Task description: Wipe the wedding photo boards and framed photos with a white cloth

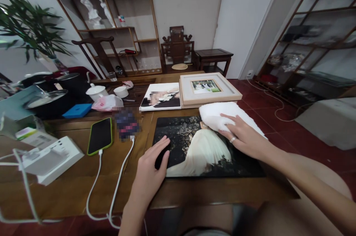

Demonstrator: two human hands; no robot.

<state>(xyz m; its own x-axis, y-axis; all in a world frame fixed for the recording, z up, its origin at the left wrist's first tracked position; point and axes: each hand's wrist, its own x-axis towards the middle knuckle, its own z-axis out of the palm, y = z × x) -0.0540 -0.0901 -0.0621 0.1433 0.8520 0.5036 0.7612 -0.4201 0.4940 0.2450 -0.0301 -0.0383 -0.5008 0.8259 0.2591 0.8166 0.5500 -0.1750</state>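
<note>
A dark photo panel (241,167) with a pale dress pictured on it lies flat on the wooden table in front of me. At its left edge rests my left hand (152,162), fingers stretched out and the thumb apart, holding nothing. My right hand (239,134), with a ring on one finger, presses a folded white towel (217,112) onto the panel's upper right part. The towel hides that part of the picture, and its far side reaches past the panel's right edge.
Behind the panel lie a white-edged photo print (161,97) and a light wooden picture frame (211,97). To the left are a phone (100,136) on a cable, a white power strip (52,158), a blue box (77,110) and a pot (48,102).
</note>
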